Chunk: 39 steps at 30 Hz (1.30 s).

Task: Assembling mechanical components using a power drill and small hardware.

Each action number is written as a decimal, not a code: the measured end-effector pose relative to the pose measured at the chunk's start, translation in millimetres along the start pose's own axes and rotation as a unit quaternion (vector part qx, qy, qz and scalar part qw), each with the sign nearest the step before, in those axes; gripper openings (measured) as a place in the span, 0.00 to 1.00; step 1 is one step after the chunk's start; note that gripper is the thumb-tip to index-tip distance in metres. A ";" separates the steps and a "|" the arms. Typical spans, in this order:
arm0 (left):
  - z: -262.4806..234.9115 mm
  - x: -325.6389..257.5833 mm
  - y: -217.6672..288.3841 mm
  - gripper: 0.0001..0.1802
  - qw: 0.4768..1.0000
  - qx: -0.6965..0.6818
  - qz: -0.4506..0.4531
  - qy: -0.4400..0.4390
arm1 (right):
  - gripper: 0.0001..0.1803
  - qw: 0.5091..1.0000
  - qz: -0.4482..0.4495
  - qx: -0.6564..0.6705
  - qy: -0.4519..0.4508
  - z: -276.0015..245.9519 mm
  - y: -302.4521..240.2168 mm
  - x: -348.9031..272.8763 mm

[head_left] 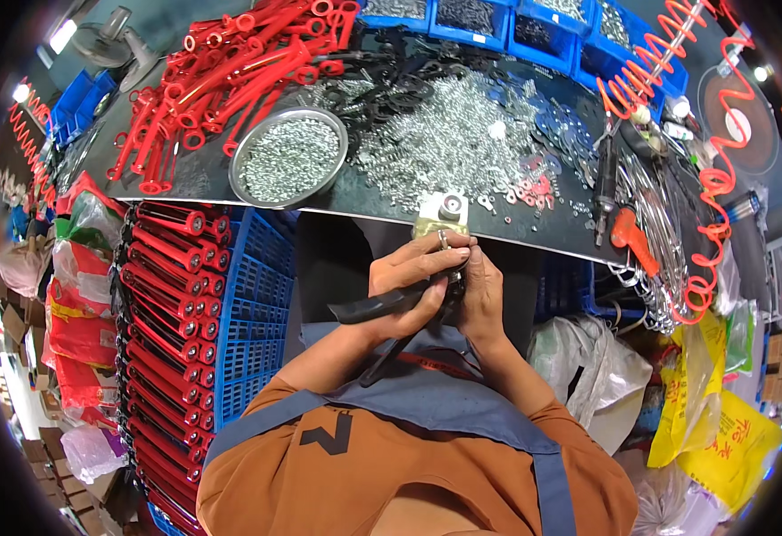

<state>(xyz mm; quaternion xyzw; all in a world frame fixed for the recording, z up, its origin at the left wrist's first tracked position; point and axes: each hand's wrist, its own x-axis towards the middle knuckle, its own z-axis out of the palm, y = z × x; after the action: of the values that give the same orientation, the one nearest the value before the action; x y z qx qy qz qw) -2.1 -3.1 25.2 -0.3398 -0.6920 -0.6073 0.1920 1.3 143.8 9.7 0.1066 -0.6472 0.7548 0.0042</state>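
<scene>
My left hand (416,272), with a ring on one finger, is closed around a plier-like tool with two black handles (378,305), which stick out toward my lap. Its jaws are hidden behind my fingers. My right hand (482,290) presses in from the other side, thumb and fingers together against the left fingertips; what it grips is covered. Just past the fingertips, at the bench edge, stands a small pale metal block (443,211) with a round fitting on top. A large heap of small silvery metal parts (449,134) spreads over the bench behind it.
A metal bowl (241,183) full of small parts sits left of the heap, near red metal arms (230,80). Blue bins (470,27) line the back. At right are a dark power driver (605,179), an orange-handled tool (632,239) and coiled red hoses (717,183). Red assemblies (168,313) are stacked at lower left.
</scene>
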 end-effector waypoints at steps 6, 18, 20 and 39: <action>-40.9 11.7 20.4 0.20 0.997 0.013 0.066 0.033 | 0.10 0.985 -0.119 -0.125 -0.010 -15.8 -13.1 47.6; 31.0 -26.0 -58.9 0.37 0.922 0.386 -0.017 -0.005 | 0.08 0.859 -0.286 -0.422 -0.041 1.4 14.5 225.6; 31.0 -24.7 -57.2 0.40 0.920 0.392 -0.012 -0.011 | 0.08 0.824 -0.303 -0.477 -0.035 4.7 29.8 256.9; -10.1 -32.3 -66.0 0.23 0.989 0.111 -0.051 0.086 | 0.10 0.904 -0.268 -0.325 -0.073 -60.2 -6.3 58.0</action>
<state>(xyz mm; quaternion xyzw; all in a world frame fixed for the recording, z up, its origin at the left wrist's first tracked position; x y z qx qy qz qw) -27.6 -22.6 -41.7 -0.2267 -0.7524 -0.5630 0.2559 -63.9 196.1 17.1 0.3235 -0.8024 0.4628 0.1931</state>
